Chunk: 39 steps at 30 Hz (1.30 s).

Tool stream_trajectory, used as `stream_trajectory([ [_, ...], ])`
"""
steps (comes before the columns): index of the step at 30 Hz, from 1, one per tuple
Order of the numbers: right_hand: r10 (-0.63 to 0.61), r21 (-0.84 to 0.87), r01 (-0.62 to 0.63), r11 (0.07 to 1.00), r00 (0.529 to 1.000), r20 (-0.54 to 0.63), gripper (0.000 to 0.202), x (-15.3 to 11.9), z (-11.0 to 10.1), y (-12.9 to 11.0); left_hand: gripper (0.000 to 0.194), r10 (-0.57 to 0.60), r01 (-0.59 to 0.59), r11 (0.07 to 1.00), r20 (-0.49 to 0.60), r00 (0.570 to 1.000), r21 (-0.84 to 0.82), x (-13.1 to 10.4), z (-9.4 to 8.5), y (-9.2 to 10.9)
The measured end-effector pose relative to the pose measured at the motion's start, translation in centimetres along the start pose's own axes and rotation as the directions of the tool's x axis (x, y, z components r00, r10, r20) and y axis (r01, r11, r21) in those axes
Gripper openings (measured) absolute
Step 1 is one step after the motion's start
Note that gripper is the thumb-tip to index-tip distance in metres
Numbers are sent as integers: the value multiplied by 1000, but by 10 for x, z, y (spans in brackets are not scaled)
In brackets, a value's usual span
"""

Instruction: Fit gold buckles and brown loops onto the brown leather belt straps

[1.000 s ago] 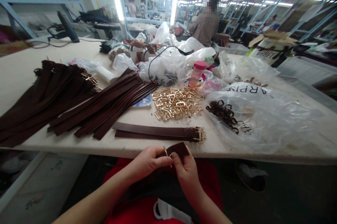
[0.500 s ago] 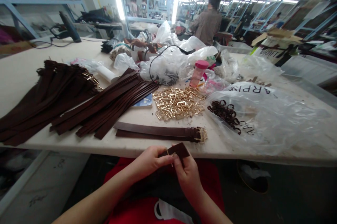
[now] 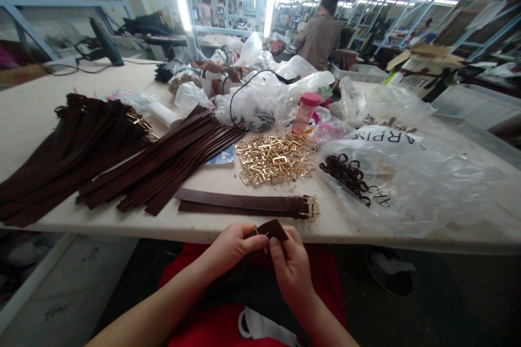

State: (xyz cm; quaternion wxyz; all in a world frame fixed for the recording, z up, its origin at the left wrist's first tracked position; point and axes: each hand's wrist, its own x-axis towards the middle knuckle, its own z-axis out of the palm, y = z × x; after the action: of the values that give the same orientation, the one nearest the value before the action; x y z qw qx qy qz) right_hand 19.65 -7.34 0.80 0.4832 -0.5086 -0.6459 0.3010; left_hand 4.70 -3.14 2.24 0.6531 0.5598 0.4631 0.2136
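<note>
Grip of both hands is closed on work at the near edge of the bench (image 3: 337, 230): the left hand (image 3: 234, 246) pinches a small gold buckle (image 3: 256, 229), and the right hand (image 3: 293, 263) holds a dark brown leather strap end (image 3: 274, 229) between thumb and fingers. Buckle and leather meet between the fingertips, above the person's lap; the fingers hide much of the join, so I cannot tell whether the prong passes through the leather. Judging by this, the step in hand is seating the buckle on the strap; the next move calls for keeping both aligned while the leather is worked around the bar.

Just beyond the hands lies buckled belting (image 3: 240, 204), its hardware to the right, between them and a heap of loose gold buckles (image 3: 280, 161). Unbuckled straps (image 3: 163, 165) fan out to the left, with a bundle of buckled straps (image 3: 81, 151) farther left. To the right, dark keeper loops (image 3: 344, 173) sit at a clear plastic bag (image 3: 439, 184). Behind the heap, a pink-lidded jar (image 3: 304, 113) and crumpled plastic bags (image 3: 260, 94) crowd the reach.
</note>
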Motion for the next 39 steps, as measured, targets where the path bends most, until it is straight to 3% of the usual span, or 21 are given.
stream_trajectory([
  [9,196,119,-184,976,975,-105,10,-1,11,10,27,106,-119,977,83,991,176,-12,-8,12],
  [18,44,77,-41,996,998,-41,14,-2,3,-2,27,9,-8,999,45,999,-32,-5,1,5],
  [23,-3,80,1,997,1000,30,20,-11,9,0,30,31,-31,998,6,1000,53,0,1,-3],
  [27,96,139,-99,985,995,24,22,-8,10,3,38,73,-69,987,-23,997,146,-3,-3,3],
  [31,251,286,-241,927,968,4,19,-1,7,11,22,129,-127,965,6,992,227,-13,-3,11],
  [34,349,327,-325,887,937,-14,21,0,7,17,32,77,-42,958,-114,990,282,-16,1,9],
  [36,364,323,-335,885,931,-31,21,-1,8,18,45,53,-4,964,-177,983,267,-13,3,7],
  [39,300,292,-276,916,953,-40,20,1,8,13,53,36,-25,990,-74,997,139,-2,3,4],
])
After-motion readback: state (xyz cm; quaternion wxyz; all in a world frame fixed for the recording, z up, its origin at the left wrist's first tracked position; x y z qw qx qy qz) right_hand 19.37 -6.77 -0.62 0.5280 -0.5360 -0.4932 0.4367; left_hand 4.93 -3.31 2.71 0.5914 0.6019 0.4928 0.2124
